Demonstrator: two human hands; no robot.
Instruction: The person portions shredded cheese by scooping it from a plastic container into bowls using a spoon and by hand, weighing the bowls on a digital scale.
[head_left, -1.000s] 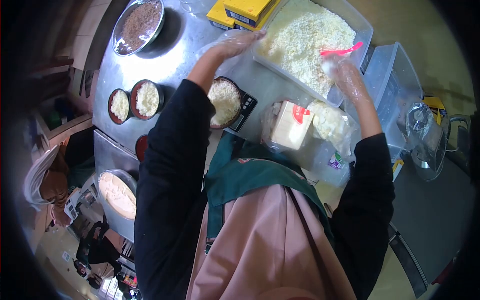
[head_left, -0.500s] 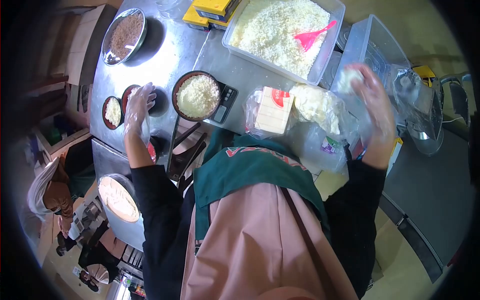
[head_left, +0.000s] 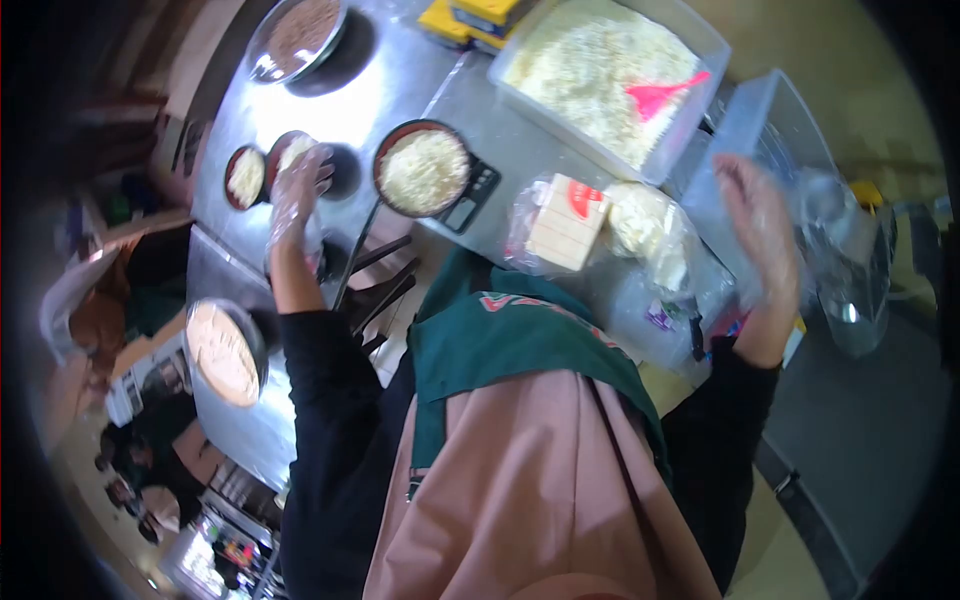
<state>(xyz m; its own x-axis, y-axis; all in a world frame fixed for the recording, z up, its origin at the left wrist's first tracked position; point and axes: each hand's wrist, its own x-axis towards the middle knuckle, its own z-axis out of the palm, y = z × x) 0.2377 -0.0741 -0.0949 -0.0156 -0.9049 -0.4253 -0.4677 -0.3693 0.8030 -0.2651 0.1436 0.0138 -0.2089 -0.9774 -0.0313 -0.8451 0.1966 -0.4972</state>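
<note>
A green apron (head_left: 520,345) bears reddish lettering (head_left: 508,303), too blurred to read. From its left side runs a green strap (head_left: 430,440) with a small buckle (head_left: 413,488). Pleated pink cloth (head_left: 510,460) and a narrow dark strap (head_left: 613,428) adjoin the apron; black sleeves (head_left: 335,390) flank it. Clear plastic covers the left hand (head_left: 297,192).

The bowl (head_left: 384,189) sits, apparently, on the scale (head_left: 473,197).

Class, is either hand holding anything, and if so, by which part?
The left hand is over or beside a bowl of white shreds; whether it grips the rim cannot be told. No object shows in the blurred right hand.
</note>
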